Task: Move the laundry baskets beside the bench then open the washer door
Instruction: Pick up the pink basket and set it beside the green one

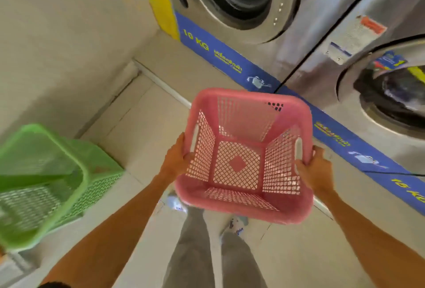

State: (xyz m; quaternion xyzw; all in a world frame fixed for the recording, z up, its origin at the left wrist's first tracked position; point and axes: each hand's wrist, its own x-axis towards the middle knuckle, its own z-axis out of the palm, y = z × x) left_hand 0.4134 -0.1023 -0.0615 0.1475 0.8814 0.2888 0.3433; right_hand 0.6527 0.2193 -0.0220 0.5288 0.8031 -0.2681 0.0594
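I held the pink laundry basket (243, 156) level between both hands, left hand (177, 161) and right hand (314, 170) clasping opposite rims; the green basket (46, 179) lay well left of the left hand.

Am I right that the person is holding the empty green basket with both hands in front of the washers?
Not quite. The head view shows both hands, left hand and right hand, holding the empty pink basket. The green basket sits untouched off to the left.
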